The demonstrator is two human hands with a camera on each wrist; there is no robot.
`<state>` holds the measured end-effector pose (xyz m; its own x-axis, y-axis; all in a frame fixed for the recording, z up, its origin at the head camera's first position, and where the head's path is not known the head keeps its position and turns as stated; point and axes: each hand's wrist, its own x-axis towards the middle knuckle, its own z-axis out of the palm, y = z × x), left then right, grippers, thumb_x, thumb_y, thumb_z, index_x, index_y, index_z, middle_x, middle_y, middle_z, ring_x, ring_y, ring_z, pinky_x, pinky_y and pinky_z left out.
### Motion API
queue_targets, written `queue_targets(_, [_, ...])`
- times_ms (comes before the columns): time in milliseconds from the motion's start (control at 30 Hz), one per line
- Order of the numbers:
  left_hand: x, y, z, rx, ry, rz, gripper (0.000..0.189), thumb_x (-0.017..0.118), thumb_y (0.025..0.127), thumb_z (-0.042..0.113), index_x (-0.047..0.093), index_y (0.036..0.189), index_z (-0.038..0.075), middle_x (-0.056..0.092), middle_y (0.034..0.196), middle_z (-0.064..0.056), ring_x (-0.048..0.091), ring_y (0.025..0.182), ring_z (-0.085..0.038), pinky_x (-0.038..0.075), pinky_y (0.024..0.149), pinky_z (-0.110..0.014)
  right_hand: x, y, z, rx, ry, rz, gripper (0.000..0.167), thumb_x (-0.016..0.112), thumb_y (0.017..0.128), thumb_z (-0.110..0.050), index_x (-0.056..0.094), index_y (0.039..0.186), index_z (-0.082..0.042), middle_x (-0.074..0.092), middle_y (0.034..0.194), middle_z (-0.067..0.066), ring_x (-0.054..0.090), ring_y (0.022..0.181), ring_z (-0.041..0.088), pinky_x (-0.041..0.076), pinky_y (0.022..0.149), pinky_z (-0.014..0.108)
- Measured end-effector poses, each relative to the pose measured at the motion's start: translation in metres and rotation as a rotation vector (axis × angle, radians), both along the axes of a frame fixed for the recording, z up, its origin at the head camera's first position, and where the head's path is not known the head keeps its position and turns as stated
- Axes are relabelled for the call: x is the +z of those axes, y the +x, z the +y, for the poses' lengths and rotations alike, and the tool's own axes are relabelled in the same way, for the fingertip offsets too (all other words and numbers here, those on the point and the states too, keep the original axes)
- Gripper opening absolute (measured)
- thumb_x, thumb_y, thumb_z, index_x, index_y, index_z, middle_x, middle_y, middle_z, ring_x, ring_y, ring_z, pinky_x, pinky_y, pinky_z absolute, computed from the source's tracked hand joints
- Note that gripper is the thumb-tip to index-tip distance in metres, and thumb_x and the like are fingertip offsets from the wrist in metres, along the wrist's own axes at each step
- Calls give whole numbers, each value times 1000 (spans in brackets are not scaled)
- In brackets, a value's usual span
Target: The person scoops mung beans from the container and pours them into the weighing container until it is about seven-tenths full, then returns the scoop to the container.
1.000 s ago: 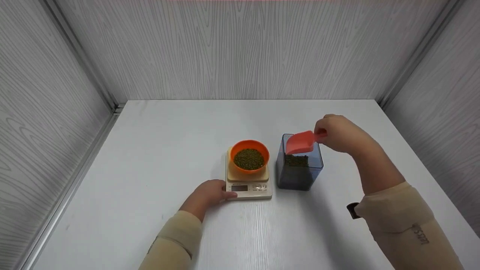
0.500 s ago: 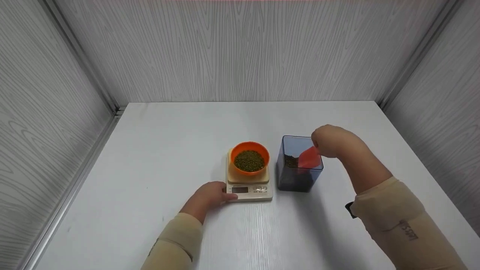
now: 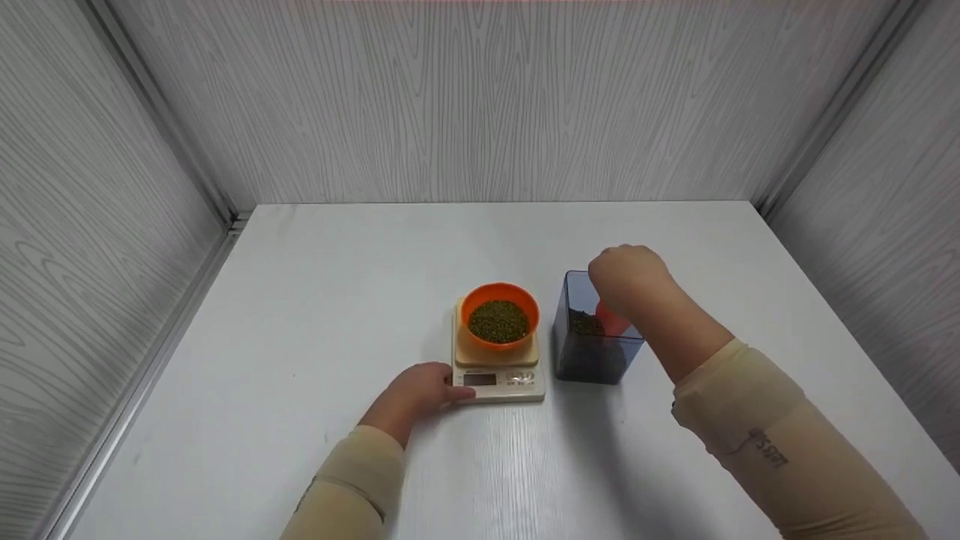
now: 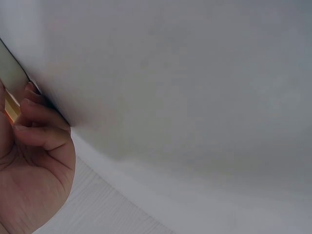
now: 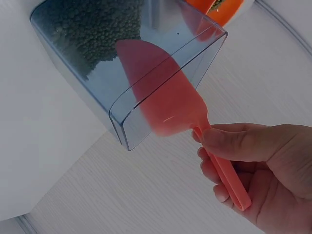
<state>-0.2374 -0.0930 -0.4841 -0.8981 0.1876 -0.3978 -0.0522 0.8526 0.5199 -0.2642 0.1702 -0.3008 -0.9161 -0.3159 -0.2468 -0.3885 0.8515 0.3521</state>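
Observation:
My left hand (image 3: 421,388) grips the near left corner of a white kitchen scale (image 3: 510,393), thumb on top; in the left wrist view its fingers (image 4: 44,114) curl at the scale's edge. On the scale sits an orange bowl (image 3: 499,288) holding small green beans (image 3: 499,322). My right hand (image 3: 631,276) holds a red scoop (image 5: 178,105) by its handle, thumb along it. The scoop's blade reaches into a clear bluish container (image 3: 592,367), beside more green beans (image 5: 92,34). In the head view, my hand covers the handle and part of the container's rim.
The container stands upright just right of the scale on a white table (image 3: 337,285). A pale wood-grain panel (image 3: 480,97) rises behind the table, with similar panels at both sides. The scale's small display (image 3: 480,379) is dark, with no readable digits.
My right hand has brought the scoop down into the container, then shifted left over its rim with the blade lower among the beans. My left hand stays on the scale.

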Motion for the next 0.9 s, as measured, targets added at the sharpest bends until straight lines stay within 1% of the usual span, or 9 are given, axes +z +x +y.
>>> queue_targets(167, [4, 1, 1, -14, -8, 6, 37, 66, 78, 49, 64, 91, 14, 59, 86, 0, 50, 83, -19, 42, 87, -40, -7, -1, -7, 13, 68, 19, 13, 73, 71, -12, 68, 80, -5, 61, 78, 8, 50, 69, 21, 50, 70, 36])
queue_targets(267, [3, 1, 0, -20, -10, 11, 37, 65, 78, 49, 64, 90, 14, 58, 84, 0, 50, 81, -19, 42, 85, -40, -12, 1, -14, 13, 101, 14, 18, 75, 70, -12, 69, 85, -5, 62, 81, 8, 51, 71, 22, 50, 73, 37])
queue_targets(400, [1, 1, 0, -14, -8, 9, 38, 65, 78, 49, 64, 90, 14, 59, 85, 0, 50, 81, -19, 42, 84, -40, -19, 1, -19, -7, 123, 10, 20, 73, 73, -10, 68, 91, -4, 62, 83, 10, 53, 73, 24, 48, 78, 38])
queue_targets(433, [1, 1, 0, -12, -7, 8, 38, 65, 78, 49, 64, 92, 14, 59, 86, 0, 51, 82, -19, 42, 85, -41, -21, 1, -19, -12, 134, 8, 24, 76, 70, -12, 68, 92, -4, 62, 83, 10, 53, 74, 24, 48, 78, 38])
queue_targets(567, [1, 1, 0, -7, -6, 2, 41, 66, 78, 49, 65, 97, 13, 61, 91, -1, 51, 86, -19, 41, 89, -42, -31, -2, -16, -32, 129, -20, 32, 79, 67, -14, 67, 94, -3, 62, 83, 11, 53, 75, 25, 47, 78, 39])
queue_targets(633, [2, 1, 0, -8, -6, 2, 41, 66, 78, 49, 65, 97, 13, 61, 92, -1, 51, 86, -20, 41, 89, -42, -36, -4, -14, -41, 117, -45, 42, 83, 61, -17, 66, 97, -3, 61, 85, 11, 52, 75, 25, 47, 79, 39])
queue_targets(733, [2, 1, 1, -9, -8, -1, 40, 65, 78, 49, 64, 95, 13, 60, 90, -1, 51, 84, -20, 41, 88, -42, -44, -8, -9, -51, 86, -77, 39, 80, 63, -13, 66, 98, -3, 61, 86, 11, 51, 76, 24, 47, 81, 40])
queue_targets(800, [2, 1, 1, -8, -10, -6, 40, 65, 78, 49, 64, 94, 13, 60, 89, -1, 51, 84, -20, 42, 87, -41, -49, -10, -6, -42, 84, -86, 38, 80, 63, -11, 66, 97, -4, 61, 86, 11, 50, 75, 22, 48, 81, 39])
queue_targets(900, [1, 0, 1, -6, -14, -12, 41, 65, 78, 50, 64, 96, 14, 60, 91, -1, 51, 85, -20, 41, 89, -41, -55, -12, -2, -33, 76, -93, 28, 75, 67, -7, 67, 93, -4, 61, 82, 10, 50, 72, 21, 50, 77, 39])
